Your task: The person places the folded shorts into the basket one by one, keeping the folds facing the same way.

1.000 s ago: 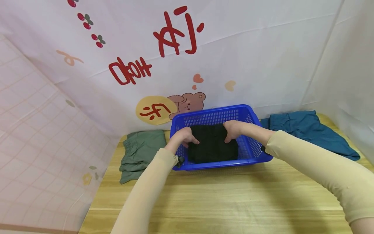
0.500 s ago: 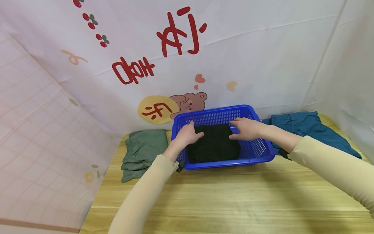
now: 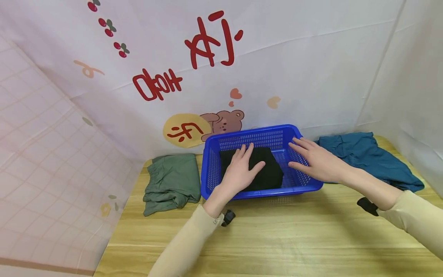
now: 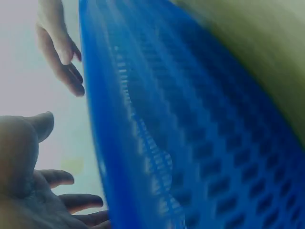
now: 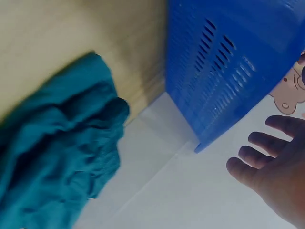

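Note:
A folded black garment [image 3: 264,175] lies in the left and middle part of a blue plastic basket [image 3: 270,191] with slotted walls. My left hand [image 3: 238,171] hovers above that garment with its fingers spread, holding nothing; in the left wrist view its palm shows beside the basket's wall. Over the basket's right end is my right hand [image 3: 316,159], fingers stretched out and apart, also holding nothing. In the right wrist view those fingers [image 5: 255,157] stand clear of the basket's rim. Part of the black garment is hidden behind my left hand.
Green elastic-waist clothing [image 3: 173,184] lies folded left of the basket. Blue-teal elastic-waist clothing [image 3: 370,157] is spread to the right. All stand on a wooden table [image 3: 277,238], with a printed white cloth wall [image 3: 311,77] close behind.
Both hands have let go of the black garment and lifted out of the basket. The right one moved right and toward me; the left came nearer and slightly right. The garment remains in the basket.

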A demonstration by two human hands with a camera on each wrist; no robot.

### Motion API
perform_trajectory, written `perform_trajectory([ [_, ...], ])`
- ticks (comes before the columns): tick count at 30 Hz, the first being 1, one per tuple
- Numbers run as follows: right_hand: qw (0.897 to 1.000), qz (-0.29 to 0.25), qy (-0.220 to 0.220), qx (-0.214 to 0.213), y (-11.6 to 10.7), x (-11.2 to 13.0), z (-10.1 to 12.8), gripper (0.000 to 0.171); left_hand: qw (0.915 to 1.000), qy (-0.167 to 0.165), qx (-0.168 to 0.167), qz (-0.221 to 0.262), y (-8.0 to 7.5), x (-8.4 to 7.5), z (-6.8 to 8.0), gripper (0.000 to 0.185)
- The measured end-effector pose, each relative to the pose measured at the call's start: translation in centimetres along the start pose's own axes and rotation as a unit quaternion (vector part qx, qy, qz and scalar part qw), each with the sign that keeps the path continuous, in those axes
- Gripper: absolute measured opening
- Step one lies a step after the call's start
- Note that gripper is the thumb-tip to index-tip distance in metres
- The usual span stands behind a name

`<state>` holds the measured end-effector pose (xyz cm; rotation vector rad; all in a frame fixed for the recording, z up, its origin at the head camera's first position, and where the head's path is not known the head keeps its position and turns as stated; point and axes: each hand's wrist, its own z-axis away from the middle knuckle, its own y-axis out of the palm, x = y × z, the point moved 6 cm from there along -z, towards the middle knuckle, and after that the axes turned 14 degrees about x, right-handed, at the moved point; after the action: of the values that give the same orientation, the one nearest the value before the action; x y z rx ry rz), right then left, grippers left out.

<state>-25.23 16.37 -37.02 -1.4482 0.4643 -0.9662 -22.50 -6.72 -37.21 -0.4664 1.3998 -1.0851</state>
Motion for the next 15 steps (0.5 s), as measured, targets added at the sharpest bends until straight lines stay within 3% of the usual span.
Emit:
perform_trajectory([
  [7, 0.999, -0.028, 0.014, -0.039, 0.9, -1.0, 3.3, 0.075, 0.9970, 0.040, -0.033, 0.057, 2.7, -1.7, 1.3, 0.075],
  [15, 0.992, -0.064, 0.019, -0.104, 2.5, -1.0, 6.7, 0.078, 0.9917, 0.079, -0.065, 0.079, 5.5, -3.4, 2.8, 0.071],
])
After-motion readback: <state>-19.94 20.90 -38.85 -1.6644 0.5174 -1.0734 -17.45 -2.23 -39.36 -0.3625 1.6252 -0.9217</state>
